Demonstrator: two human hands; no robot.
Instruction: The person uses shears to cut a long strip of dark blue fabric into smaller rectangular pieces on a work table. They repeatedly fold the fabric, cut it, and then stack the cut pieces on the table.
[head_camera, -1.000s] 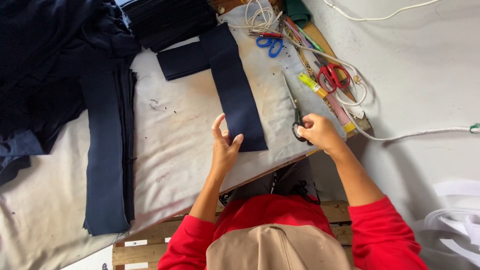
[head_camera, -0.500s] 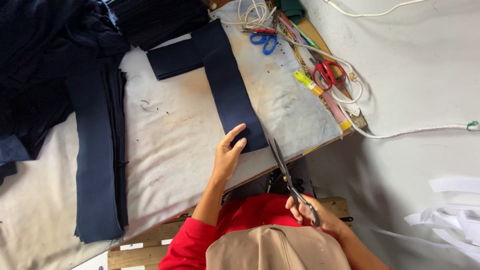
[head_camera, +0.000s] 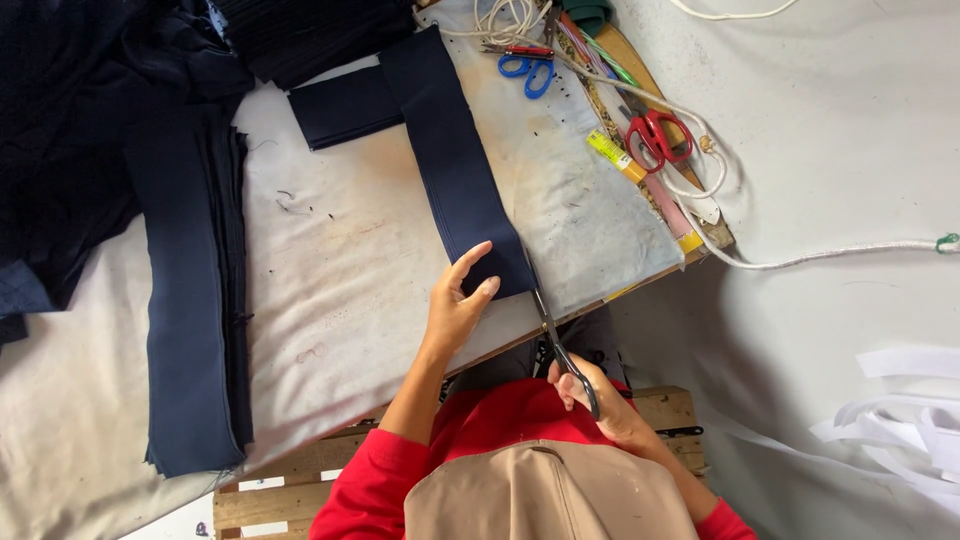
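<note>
Here, seen from above, a person in red sleeves stands at a cloth-covered bench with a long, narrow strip of dark navy fabric lying flat on it, running away from them toward the far edge. The left hand rests on the near end of the strip, fingers spread and pressing the cloth down just beside its right edge. The right hand is closed around the handles of long black shears, whose blades point up toward the strip's near right corner, close to the left hand's fingertips; whether the blades are parted I cannot tell. To cut well, I would judge, the holding hand should keep the layers flat and stay clear of the blade line. Off to the left lie a stack of navy strips and a heap of dark cloth; at the far right edge sit blue scissors, red scissors and white cord.
</note>
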